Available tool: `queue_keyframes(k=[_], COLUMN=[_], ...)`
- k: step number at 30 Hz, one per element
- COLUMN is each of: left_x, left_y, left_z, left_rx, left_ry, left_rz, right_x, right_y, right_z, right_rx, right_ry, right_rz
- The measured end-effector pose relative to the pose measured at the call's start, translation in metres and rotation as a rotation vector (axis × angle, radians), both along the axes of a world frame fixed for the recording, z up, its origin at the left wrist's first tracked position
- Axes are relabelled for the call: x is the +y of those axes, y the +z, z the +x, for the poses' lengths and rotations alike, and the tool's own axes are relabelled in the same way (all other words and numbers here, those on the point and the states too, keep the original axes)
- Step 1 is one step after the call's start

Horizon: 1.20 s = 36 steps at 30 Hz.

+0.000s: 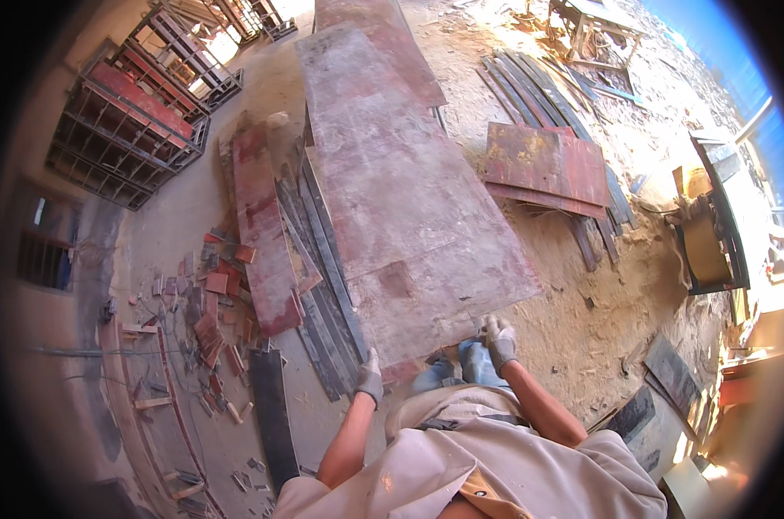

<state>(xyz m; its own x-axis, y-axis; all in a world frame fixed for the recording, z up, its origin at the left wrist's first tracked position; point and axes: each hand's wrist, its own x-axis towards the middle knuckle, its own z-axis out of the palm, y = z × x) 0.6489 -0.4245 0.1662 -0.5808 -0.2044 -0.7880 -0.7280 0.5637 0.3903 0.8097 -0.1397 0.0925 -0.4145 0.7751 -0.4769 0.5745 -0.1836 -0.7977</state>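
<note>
A long plywood sheet (409, 199), worn and dusty red-brown, stretches away from in front of my body. My left hand (370, 378), in a grey-white glove, grips the sheet at its near left corner, thumb up along the edge. On the near edge farther right, my right hand (498, 342), gloved the same way, closes round the board; the fingers beneath are hidden. The near edge is in front of my legs. Beyond and partly under this sheet lies another reddish sheet (405, 52).
Dark planks (327, 320) and a narrow red board (262, 225) lie to the left, with scattered offcuts (215, 303) past them. Stacked red panels (548, 169) rest on more planks at the right. Metal frames (132, 112) stand far left; a dark-edged machine (712, 225) is far right.
</note>
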Motion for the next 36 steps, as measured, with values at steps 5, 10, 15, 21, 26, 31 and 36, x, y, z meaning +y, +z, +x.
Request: queue_keyframes(k=[5,10,15,21,26,31,36], left_x=[-0.02,-0.042,-0.104,-0.205,-0.245,-0.252,-0.229], left_y=[0.011,-0.011,-0.04,-0.017,0.003,0.002,0.024], left_z=[-0.021,-0.031,-0.042,-0.07,-0.064,-0.056,-0.068], left_rx=[-0.013,0.034,-0.003,0.102,0.465,0.535,0.523], left_ry=[0.163,0.19,0.316,0.699,0.764,1.138,1.066], left_rz=[0.134,0.082,0.136,0.598,0.641,0.661,0.767], right_x=[0.076,0.163,0.152,0.062,-0.007,-0.039,-0.037], right_y=[0.03,0.015,0.033,0.152,0.211,0.206,0.187], right_z=[-0.002,-0.016,-0.034,-0.077,-0.135,-0.152,-0.15], right_rx=[-0.176,-0.374,-0.117,0.115,0.255,0.246,0.244], right_ry=[-0.053,0.131,0.215,0.396,0.528,0.682,0.631], right_rz=[0.961,0.503,-0.295,-0.424,-0.617,-0.647,-0.644])
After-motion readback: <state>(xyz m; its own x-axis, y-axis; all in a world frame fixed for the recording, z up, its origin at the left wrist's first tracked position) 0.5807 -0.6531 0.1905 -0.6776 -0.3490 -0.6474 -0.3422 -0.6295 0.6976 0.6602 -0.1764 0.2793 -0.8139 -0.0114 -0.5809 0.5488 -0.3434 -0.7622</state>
